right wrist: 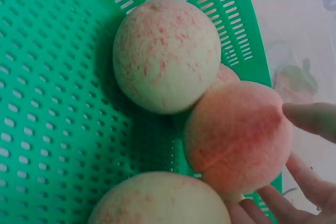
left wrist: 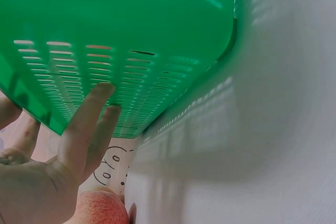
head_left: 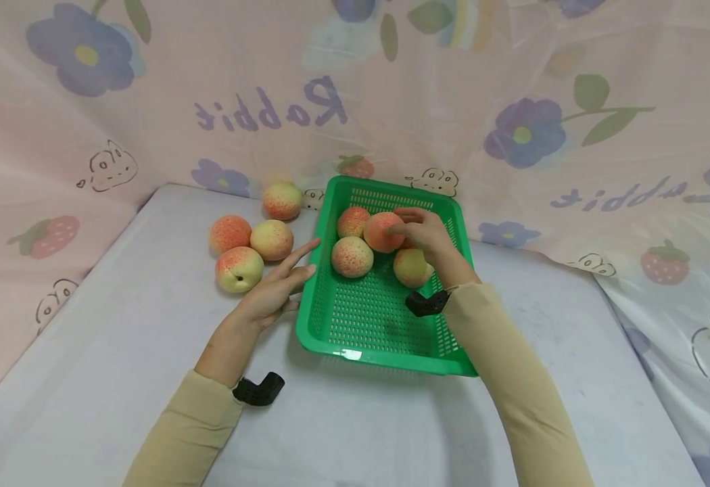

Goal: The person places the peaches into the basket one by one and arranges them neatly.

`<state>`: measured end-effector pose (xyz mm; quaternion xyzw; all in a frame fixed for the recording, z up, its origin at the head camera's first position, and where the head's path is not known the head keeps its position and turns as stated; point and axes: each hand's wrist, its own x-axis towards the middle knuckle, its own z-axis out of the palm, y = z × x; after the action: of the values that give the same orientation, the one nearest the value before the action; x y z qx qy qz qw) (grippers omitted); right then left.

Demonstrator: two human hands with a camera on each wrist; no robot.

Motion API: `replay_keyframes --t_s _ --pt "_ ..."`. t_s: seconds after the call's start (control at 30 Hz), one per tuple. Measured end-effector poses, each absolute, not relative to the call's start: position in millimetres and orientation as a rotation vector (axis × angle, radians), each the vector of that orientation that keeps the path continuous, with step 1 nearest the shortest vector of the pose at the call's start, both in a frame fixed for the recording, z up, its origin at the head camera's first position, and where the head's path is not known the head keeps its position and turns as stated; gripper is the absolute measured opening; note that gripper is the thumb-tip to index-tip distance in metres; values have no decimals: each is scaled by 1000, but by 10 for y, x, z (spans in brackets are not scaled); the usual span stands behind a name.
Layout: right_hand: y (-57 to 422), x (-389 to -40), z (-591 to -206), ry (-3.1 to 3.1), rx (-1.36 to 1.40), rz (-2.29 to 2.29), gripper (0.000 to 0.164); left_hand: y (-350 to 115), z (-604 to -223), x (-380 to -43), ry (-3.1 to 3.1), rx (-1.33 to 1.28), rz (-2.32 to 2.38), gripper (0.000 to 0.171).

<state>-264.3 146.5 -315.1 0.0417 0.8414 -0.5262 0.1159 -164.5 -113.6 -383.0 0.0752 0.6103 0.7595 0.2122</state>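
Observation:
A green plastic basket (head_left: 385, 325) with slotted sides holds several peaches. My right hand (head_left: 428, 237) reaches into it and grips a pink peach (head_left: 382, 232) between thumb and fingers; in the right wrist view the thumb (right wrist: 312, 119) meets the peach's pointed tip. Close by lie a pale speckled peach (head_left: 352, 258), a redder peach (head_left: 350, 220) behind it and a yellowish peach (head_left: 412, 269) under the hand. At the basket's left side is my left hand (head_left: 272, 294), its extended fingers (left wrist: 86, 121) against the slotted outer wall and others up by the rim.
Left of the basket, several more peaches (head_left: 239, 269) sit grouped on the white-covered table (head_left: 117, 325), with one peach (head_left: 282, 201) farther back. A printed cloth (head_left: 391, 122) hangs behind and around the table.

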Motion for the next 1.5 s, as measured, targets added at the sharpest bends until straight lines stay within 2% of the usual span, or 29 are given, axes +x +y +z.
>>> replay_keyframes --t_s 0.53,1.03,1.5 --pt "1721 -2531 -2992 2279 108 -1747 54 -1144 -3846 -1656 1702 203 2103 54" --pt "2194 -2285 -2740 2308 25 -1640 60 -1146 -3839 -1677 1714 212 2097 54" --pt "2589 -2066 -2837 2367 -30 -1447 68 -1145 -3840 -1649 1697 236 2100 55"
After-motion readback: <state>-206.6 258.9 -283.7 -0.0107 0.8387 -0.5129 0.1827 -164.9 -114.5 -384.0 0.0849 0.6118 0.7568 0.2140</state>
